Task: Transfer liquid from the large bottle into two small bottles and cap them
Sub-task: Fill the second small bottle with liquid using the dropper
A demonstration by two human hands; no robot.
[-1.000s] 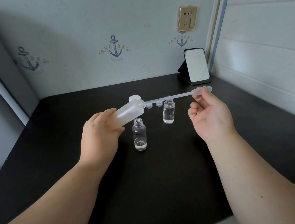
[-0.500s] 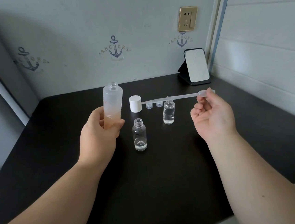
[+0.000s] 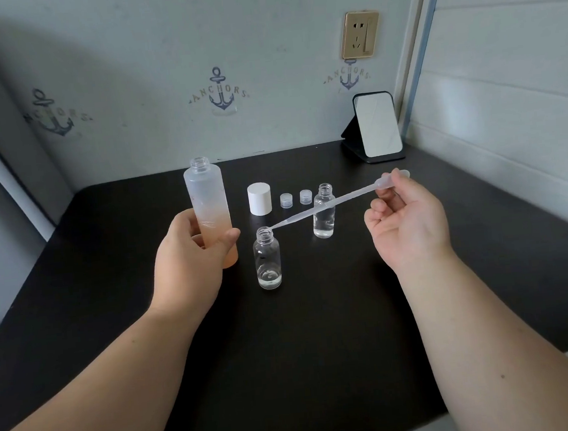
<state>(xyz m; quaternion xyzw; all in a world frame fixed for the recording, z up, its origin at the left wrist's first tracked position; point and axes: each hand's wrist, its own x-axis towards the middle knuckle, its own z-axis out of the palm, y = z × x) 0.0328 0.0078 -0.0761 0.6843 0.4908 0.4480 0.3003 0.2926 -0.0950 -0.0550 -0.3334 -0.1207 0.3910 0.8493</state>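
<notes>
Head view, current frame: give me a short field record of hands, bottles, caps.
left hand: holds large bottle upright, uncapped
right hand: pinches dropper bulb, tip at near small bottle mouth
near small bottle: open, thin layer of liquid
far small bottle: open, roughly half full
white cap: on table
two small caps: on table, unused

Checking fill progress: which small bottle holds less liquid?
The nearer small bottle, under the pipette tip: only a thin layer at its bottom. The farther small bottle is roughly half full.

Tall frosted matt bottle; two small clear glossy bottles; translucent soft-looking plastic pipette; matt black bench; smooth white cap.
</notes>
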